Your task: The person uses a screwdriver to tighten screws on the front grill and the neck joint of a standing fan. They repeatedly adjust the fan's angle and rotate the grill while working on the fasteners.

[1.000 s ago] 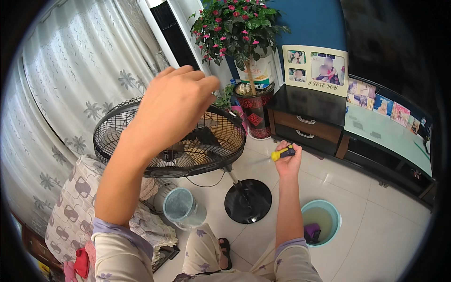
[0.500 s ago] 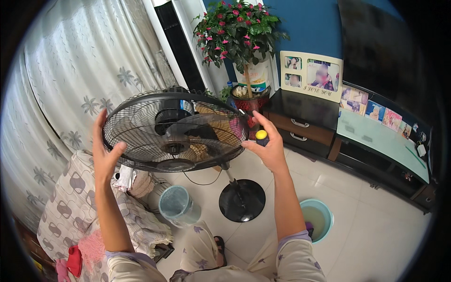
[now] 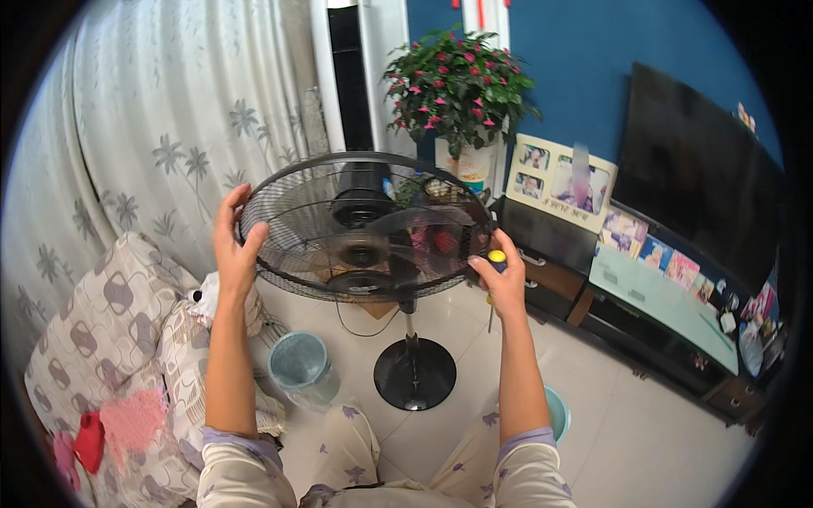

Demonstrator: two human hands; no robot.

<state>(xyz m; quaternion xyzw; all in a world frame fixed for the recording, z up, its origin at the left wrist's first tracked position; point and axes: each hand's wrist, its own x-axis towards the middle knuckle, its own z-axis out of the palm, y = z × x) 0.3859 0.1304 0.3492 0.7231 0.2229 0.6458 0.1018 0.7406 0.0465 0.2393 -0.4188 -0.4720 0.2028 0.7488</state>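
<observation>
A black pedestal fan stands in front of me, its round wire guard (image 3: 309, 282) tipped so that the blades show through it. My left hand (image 3: 235, 254) is closed on the left edge of the guard, thumb on the near side and fingers round the rim. At the opposite edge is my right hand (image 3: 510, 292), its thumb and fingertips by the rim. A screwdriver (image 3: 497, 256) with a yellow-ended dark handle is held in that hand, its thin shaft pointing down below the palm. The fan's round black base (image 3: 415, 385) rests on the tiled floor.
A translucent bluish bucket (image 3: 298, 360) stands left of the base, and a light-blue basin (image 3: 556, 413) is partly behind my right forearm. A patterned sofa (image 3: 110, 296) is at left. Beyond the fan are a flowering potted plant (image 3: 461, 89) and a low TV cabinet (image 3: 550, 296).
The view has shifted, and the guard with both hands appears farther right. My left fingers have closed in on the rim. The screwdriver's shaft now shows under my right hand.
</observation>
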